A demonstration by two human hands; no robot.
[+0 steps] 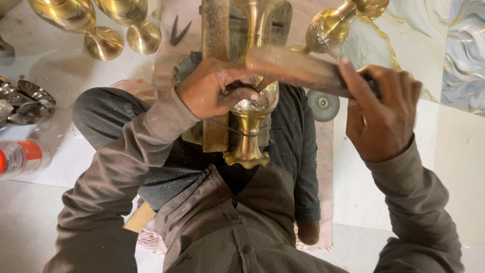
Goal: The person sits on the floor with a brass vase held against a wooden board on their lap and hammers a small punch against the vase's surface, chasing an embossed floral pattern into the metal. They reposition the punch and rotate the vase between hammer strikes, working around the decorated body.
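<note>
A brass vase (pixel 250 131) lies lengthwise on a wooden block (pixel 216 30) between my legs, its flared foot toward me. My left hand (pixel 214 88) is closed around a small tool pressed against the vase's engraved belly; the tool is mostly hidden by my fingers. My right hand (pixel 381 111) grips the handle of a wooden mallet (pixel 295 68), whose long head hangs just above my left hand and the vase.
Two brass goblets (pixel 103 43) stand on the floor at the upper left, another brass vase (pixel 331 28) at the upper right. Metal scraps (pixel 25 103) and a clear bottle with an orange cap (pixel 20 156) lie at the left. A round metal disc (pixel 323 105) rests by my knee.
</note>
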